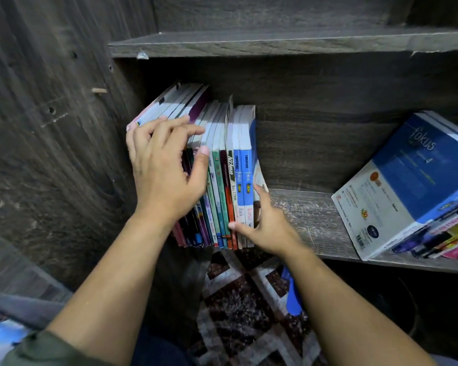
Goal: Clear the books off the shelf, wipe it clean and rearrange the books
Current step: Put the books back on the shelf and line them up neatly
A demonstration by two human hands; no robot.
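A row of upright books (pixel 224 167) stands at the left end of a dark wooden shelf (pixel 310 220), leaning against the side panel. My left hand (pixel 164 165) rests on the tops and spines of the left books, fingers spread and lightly bent. My right hand (pixel 262 223) grips the lower right end of the row, thumb on the spines and fingers behind the blue "fokus" books. A second stack of books (pixel 407 188) lies flat at the right end of the shelf, with a blue and white "fokus" book on top.
An upper shelf board (pixel 275 43) sits above the row. The cabinet's side panel (pixel 50 128) stands at the left. Below the shelf lies a patterned rug (pixel 249 299) with a blue object (pixel 291 294) on it.
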